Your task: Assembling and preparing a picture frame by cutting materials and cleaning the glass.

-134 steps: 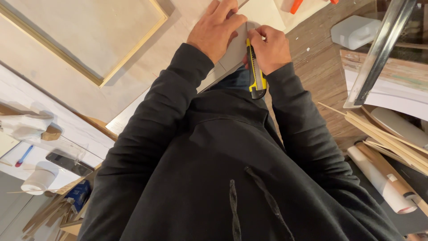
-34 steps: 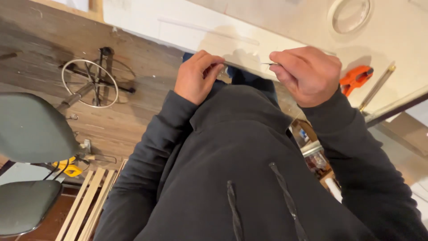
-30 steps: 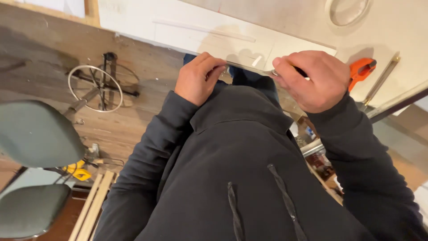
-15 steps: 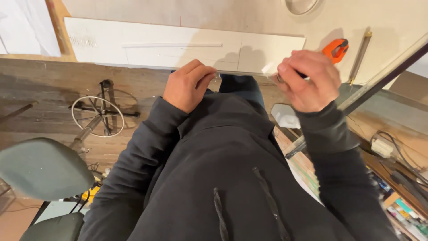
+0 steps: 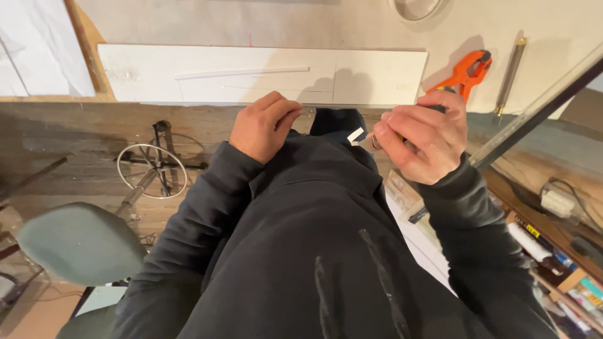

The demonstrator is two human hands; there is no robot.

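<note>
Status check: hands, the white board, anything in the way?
Left hand curled at white board edge. Right hand pinching a small blade. Orange clamp lies beyond, clear of both.

A pale work surface (image 5: pixel 264 22) fills the scene from 10 to 2 o'clock, its wooden edge strip (image 5: pixel 85 50) running down at 10 o'clock. Below it lies a worn wooden plank floor (image 5: pixel 56 144). A grey-green stool (image 5: pixel 78 242) sits at 8 o'clock, a round metal foot ring (image 5: pixel 152 171) beside it at 9. Cluttered wooden shelves (image 5: pixel 553 251) crowd 4 o'clock under warm indoor light.
</note>
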